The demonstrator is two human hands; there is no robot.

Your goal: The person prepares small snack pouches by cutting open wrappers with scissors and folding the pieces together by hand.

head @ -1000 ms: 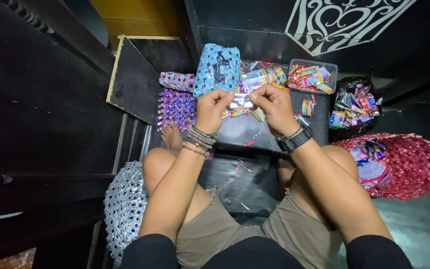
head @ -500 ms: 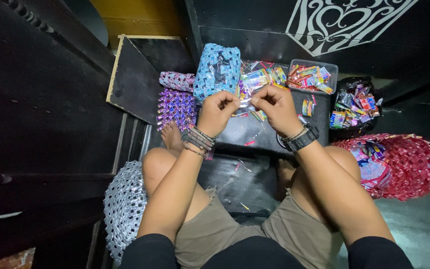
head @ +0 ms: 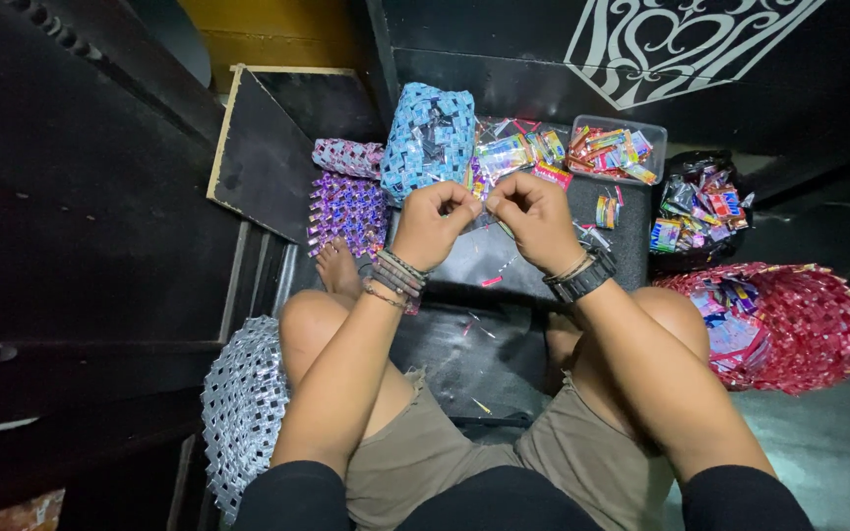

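The left hand [head: 435, 224] and right hand [head: 533, 218] met fingertip to fingertip above the black tabletop [head: 474, 264], each grip pinched shut on a small folded wrapper strip [head: 484, 202], too small to make out clearly, held between them just in front of the blue woven wrapper bag [head: 430, 138]. Room was tight: a purple woven wrapper mat [head: 346, 211] lay close on the left, a clear plastic tray of coloured wrappers [head: 617, 149] and a black bag of loose wrappers [head: 700, 211] crowded the far right edge. A red woven wrapper basket [head: 789, 324] sat by the right knee, a silver woven wrapper piece [head: 243, 403] by the left.
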